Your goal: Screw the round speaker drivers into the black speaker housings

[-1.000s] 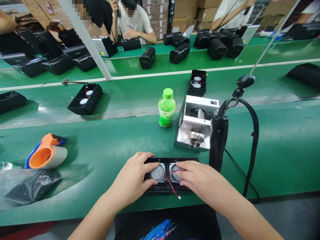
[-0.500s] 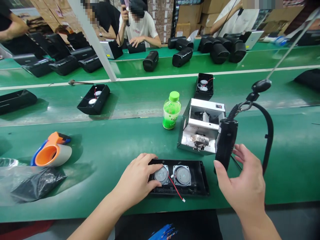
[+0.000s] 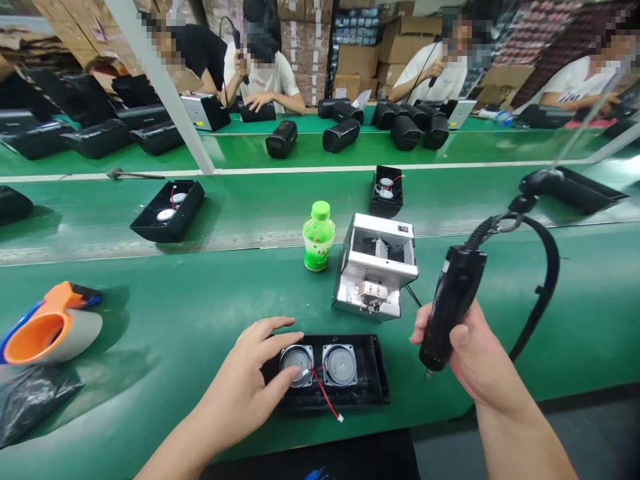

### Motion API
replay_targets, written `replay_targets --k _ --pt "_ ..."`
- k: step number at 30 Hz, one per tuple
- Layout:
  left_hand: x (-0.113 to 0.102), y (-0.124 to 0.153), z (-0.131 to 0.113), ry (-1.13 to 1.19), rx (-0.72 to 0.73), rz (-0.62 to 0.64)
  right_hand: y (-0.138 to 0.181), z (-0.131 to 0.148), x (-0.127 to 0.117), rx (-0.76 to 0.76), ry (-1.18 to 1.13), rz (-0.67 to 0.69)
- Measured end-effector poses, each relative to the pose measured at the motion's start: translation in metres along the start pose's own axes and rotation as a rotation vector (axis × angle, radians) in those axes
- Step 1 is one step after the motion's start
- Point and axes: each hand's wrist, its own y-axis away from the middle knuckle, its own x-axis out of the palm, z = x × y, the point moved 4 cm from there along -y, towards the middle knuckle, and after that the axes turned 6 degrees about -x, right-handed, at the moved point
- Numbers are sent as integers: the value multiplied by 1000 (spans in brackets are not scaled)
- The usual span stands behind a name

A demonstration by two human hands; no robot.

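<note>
The person's right hand (image 3: 473, 347) grips the driver (image 3: 453, 307), its tip pointing down, well apart from the left hand (image 3: 250, 377). That hand is loosely spread, thumb over one speaker (image 3: 300, 357), fingers at the far edge of the case (image 3: 370, 387). The case lies under its fingers and extends right, carrying a second speaker (image 3: 341, 365) and a red wire (image 3: 327, 395) trailing over the near edge. Beyond the left hand, rightward, stand the bottle (image 3: 320, 247) and machine (image 3: 383, 263); well left of it sits the tape gun (image 3: 60, 333).

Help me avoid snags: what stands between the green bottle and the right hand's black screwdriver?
The silver machine stands between the bottle and the screwdriver, as the head view shows.
</note>
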Motion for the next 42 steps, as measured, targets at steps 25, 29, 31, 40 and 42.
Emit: replay_targets --k 25,29,31,40,42 --pt "51 -49 -61 -231 51 235 10 36 -5 -31 -318 -217" --pt "50 -53 -62 -216 23 270 9 37 -9 -47 -307 -212" --pt "51 -56 -62 -213 15 291 8 37 -10 -58 -302 -210" --pt "55 -63 -60 -236 20 362 11 34 -9 -74 -286 -215" --pt "55 -63 -60 -245 17 369 14 33 -9 -72 -287 -216"
